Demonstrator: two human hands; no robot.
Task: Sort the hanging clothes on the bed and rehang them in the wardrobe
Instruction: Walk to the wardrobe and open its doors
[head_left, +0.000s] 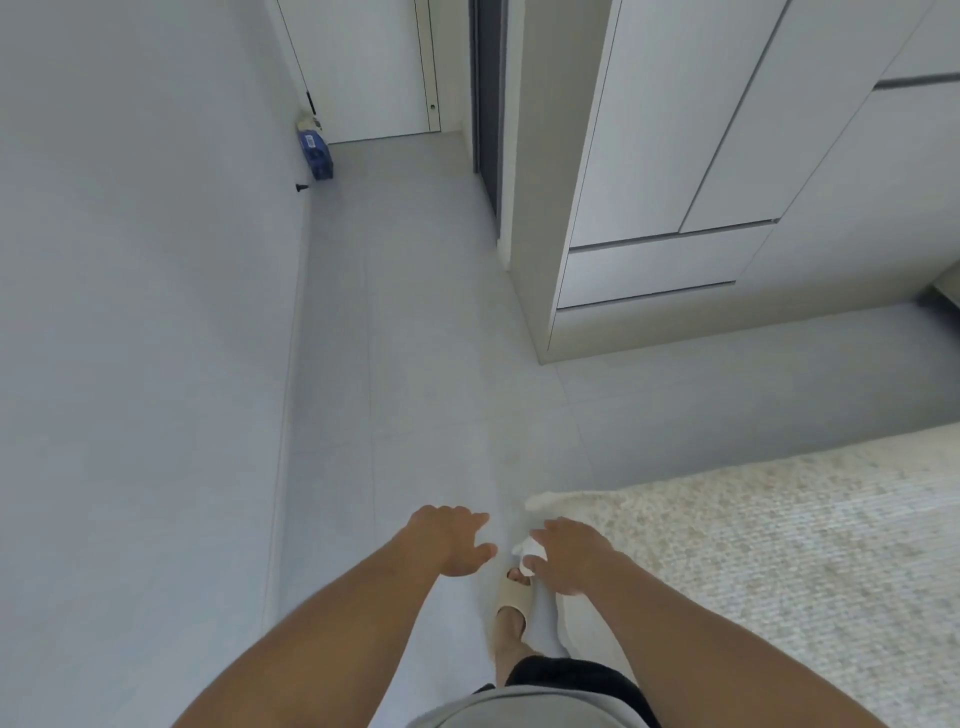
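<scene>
My left hand (451, 540) reaches forward over the grey floor, palm down, fingers relaxed and holding nothing. My right hand (571, 551) is stretched out beside it, fingers spread, above the near corner of the bed (779, 545). A white bit of the bed's side shows between its thumb and fingers. The bed has a cream textured cover and fills the lower right. The white wardrobe (675, 130) stands at the upper right with its doors closed and drawers below. No clothes or hangers are in view.
A grey tiled floor (415, 338) runs ahead between a white wall on the left and the wardrobe. A white door (374, 67) stands at the far end, with a blue box (316, 156) by the wall. My foot in a beige slipper (511, 592) is below my hands.
</scene>
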